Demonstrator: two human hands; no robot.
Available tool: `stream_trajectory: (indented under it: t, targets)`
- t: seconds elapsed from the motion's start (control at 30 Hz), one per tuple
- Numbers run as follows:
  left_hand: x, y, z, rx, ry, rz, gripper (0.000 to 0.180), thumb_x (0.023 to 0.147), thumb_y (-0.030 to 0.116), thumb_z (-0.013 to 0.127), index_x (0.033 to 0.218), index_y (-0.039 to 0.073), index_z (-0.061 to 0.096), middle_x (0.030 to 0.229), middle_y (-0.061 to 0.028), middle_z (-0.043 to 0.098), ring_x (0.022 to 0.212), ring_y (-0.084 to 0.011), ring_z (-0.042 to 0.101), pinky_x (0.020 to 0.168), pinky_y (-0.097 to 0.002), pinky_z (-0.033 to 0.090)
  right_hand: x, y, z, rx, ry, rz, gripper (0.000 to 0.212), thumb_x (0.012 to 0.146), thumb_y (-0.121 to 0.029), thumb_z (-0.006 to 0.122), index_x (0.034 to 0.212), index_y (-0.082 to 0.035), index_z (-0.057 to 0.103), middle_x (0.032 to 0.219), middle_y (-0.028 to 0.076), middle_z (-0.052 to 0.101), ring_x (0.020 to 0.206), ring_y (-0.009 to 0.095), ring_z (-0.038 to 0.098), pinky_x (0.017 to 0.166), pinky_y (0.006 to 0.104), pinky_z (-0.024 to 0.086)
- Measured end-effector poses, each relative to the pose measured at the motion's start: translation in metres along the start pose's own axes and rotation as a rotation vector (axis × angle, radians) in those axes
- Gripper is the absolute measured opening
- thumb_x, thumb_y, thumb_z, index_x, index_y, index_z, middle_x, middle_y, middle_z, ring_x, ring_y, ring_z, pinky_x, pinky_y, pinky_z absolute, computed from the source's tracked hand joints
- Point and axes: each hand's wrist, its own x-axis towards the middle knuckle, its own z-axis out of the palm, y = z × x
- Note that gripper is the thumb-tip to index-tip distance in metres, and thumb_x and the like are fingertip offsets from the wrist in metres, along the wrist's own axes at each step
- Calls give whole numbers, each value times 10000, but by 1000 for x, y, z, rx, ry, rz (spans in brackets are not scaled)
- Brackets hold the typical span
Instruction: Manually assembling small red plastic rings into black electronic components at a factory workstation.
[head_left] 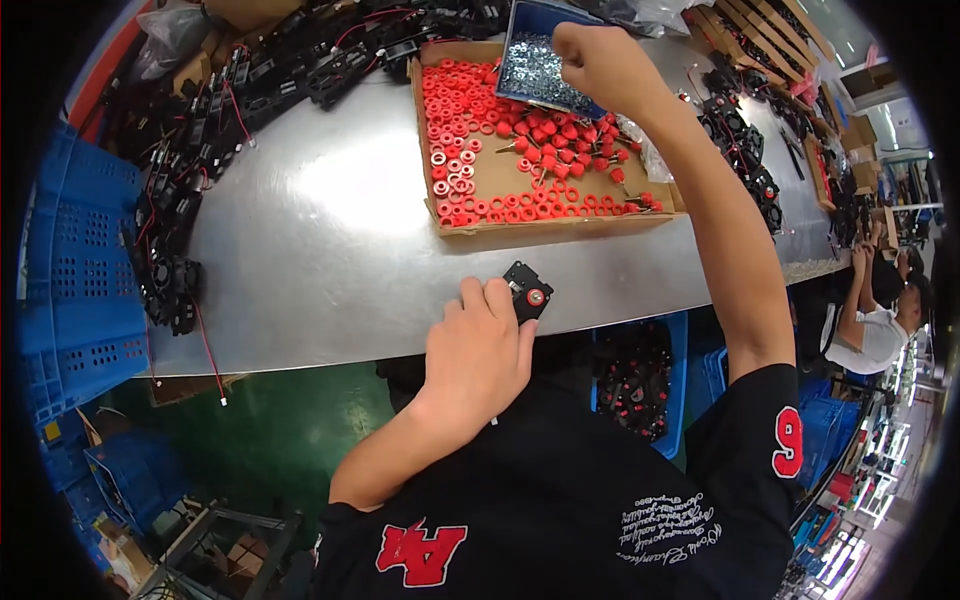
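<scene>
My left hand (472, 355) is closed around a small black plastic assembly (522, 282), just over the near edge of the metal table. A red ring with a shiny metal centre (537, 297) sits on its top. My right hand (605, 65) is curled, fingertips pinched together, over a blue bin (512, 60) full of small shiny metal pieces. Whatever it may hold is hidden. The bin rests at the far side of a shallow cardboard box (560, 234), where red rings (520, 207) and red-headed parts with thin metal shafts (575, 150) lie loose.
Black fan-like units with red wires (175, 280) line the table's left and far edges; more lie to the right (740, 145). A blue crate (85, 240) stands at left. Below the near edge is a blue tub (677, 370) of black parts. Another person (875, 325) sits far right.
</scene>
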Motion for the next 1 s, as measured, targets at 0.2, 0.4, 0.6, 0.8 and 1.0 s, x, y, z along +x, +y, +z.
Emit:
stream_trajectory:
  t: [0.2,0.4,0.6,0.8,1.0]
  targets:
    - [-1,-1,5,53,32,25,402,884,294,688,1014,-9,458,946,-160,511,744,-294,629,553,-372,544,5,-4,18,-322,-211,-184,120,774,-77,630,866,-48,703,842,181,703,828,357,701,751,449,568]
    - [-2,1,3,60,25,18,398,881,283,692,1012,-8,455,946,-160,507,746,-296,625,555,-372,542,2,-8,23,-331,-119,-120,112,846,-106,586,851,-22,660,826,180,675,803,389,664,747,496,534]
    - [-1,0,0,-12,7,-2,403,912,285,656,1018,-43,448,942,-204,519,748,-375,616,599,-459,512,-4,-3,17,-70,126,-48,145,817,-131,623,895,-17,666,826,169,682,772,377,658,704,466,528]
    - [2,3,-1,3,-15,12,418,917,289,652,1024,-57,444,939,-205,520,746,-376,616,586,-450,511,2,-20,-9,76,181,215,154,761,-128,610,768,0,695,782,252,661,767,418,658,712,463,527]
    - [0,3,-1,-15,3,-23,423,916,301,656,1026,-51,448,954,-204,522,758,-372,623,589,-447,516,-71,-79,-32,493,98,258,190,828,-125,669,974,-16,722,801,116,706,742,161,681,693,314,532]
